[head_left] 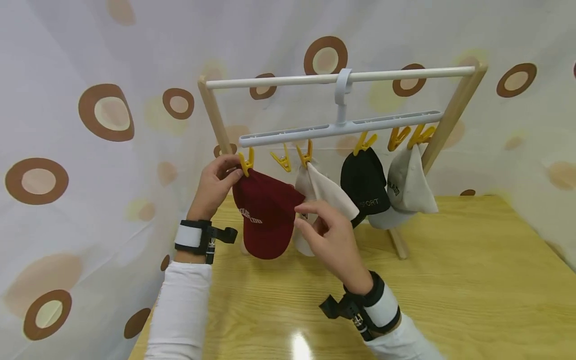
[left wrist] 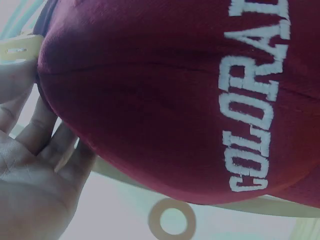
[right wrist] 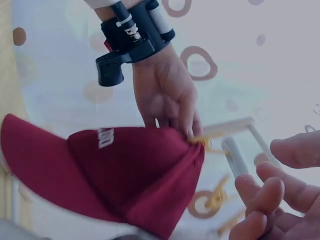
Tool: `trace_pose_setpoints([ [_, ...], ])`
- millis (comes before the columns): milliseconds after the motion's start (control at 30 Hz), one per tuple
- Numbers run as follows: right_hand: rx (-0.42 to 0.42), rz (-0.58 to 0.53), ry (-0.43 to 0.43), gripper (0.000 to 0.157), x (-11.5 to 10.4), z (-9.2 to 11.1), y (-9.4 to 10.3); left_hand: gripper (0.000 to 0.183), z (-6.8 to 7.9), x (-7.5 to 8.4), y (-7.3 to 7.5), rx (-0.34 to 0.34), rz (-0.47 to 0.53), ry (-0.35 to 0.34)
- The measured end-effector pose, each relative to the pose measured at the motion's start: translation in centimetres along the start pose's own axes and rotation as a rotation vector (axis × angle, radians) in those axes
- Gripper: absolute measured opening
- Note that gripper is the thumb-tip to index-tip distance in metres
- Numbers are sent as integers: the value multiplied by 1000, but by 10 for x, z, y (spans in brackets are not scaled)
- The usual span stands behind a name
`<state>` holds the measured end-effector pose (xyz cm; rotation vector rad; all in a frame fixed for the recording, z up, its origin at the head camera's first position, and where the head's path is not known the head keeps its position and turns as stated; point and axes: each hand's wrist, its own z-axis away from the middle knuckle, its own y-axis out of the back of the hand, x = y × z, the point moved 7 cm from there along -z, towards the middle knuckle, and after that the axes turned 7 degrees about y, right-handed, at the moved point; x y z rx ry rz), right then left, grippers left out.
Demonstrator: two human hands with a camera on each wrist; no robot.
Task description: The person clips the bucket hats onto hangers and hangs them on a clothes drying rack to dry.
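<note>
A dark red cap [head_left: 269, 215] with white lettering hangs by its edge from a yellow clip [head_left: 245, 162] at the left end of the hanger [head_left: 310, 132]. Right beside that clip, my left hand [head_left: 216, 185] pinches the cap's edge; in the left wrist view its thumb lies by the clip and other fingers pass behind the fabric. My right hand [head_left: 330, 240] is held in front of the caps, fingers loosely bent, thumb and forefinger apart, nothing between them. In the head view it overlaps a white cap [head_left: 330, 190] hung from another yellow clip [head_left: 305, 154].
The hanger hooks over the white bar of a wooden rack [head_left: 454, 112] on a wood-grain table [head_left: 486, 280]. Further right hang a black cap [head_left: 363, 177] and a light grey cap [head_left: 407, 180]. Bare yellow clips [head_left: 282, 159] dangle between caps. A patterned curtain [head_left: 148, 50] stands behind.
</note>
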<state>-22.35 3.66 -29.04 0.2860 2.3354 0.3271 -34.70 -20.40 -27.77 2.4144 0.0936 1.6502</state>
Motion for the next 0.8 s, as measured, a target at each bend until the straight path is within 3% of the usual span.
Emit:
trace_pose_setpoints([
  [167, 14, -26, -56, 20, 13, 28, 12, 26, 0, -6, 10, 9, 85, 4],
  [333, 5, 5, -131, 20, 24, 51, 21, 33, 1, -7, 13, 91, 78, 1],
  [400, 0, 7, -161, 20, 27, 60, 23, 33, 3, -8, 14, 178, 37, 13],
  [567, -29, 13, -285, 20, 35, 80, 26, 23, 18, -5, 15, 475, -114, 45],
  [633, -42, 14, -345, 20, 39, 87, 27, 20, 25, -4, 13, 537, -124, 44],
  [800, -46, -8, -480, 20, 51, 106, 29, 22, 46, -5, 2, 478, 5, 67],
])
